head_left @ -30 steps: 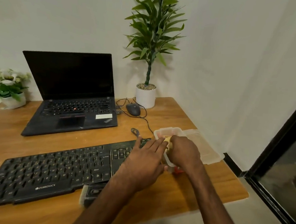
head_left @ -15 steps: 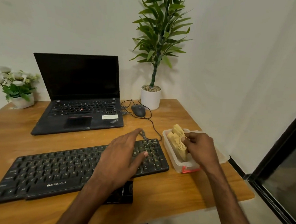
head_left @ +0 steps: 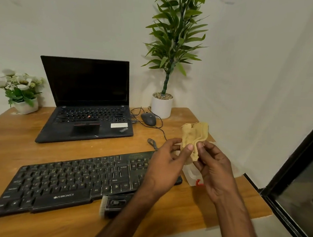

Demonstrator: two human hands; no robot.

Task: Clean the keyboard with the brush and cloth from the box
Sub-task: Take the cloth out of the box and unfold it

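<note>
A yellow cloth [head_left: 194, 134] is held up above the clear plastic box [head_left: 190, 175] at the table's right side. My left hand [head_left: 165, 166] and my right hand [head_left: 213, 167] both pinch the cloth's lower end between thumb and fingers. The box is mostly hidden behind my hands; its red clip shows. The black keyboard [head_left: 71, 181] lies across the front of the table. A black brush [head_left: 114, 203] with pale bristles lies on the table against the keyboard's front edge, partly under my left forearm.
An open black laptop [head_left: 87, 103] stands behind the keyboard. A wired mouse [head_left: 148, 118] and its cable lie by a tall potted plant [head_left: 162, 104]. A small flower pot [head_left: 23, 101] sits at the far left. The table's edge drops off at the right.
My right hand lifted the cloth out of the box and raised it. My left hand left the keyboard and came across to take hold of the cloth too.
</note>
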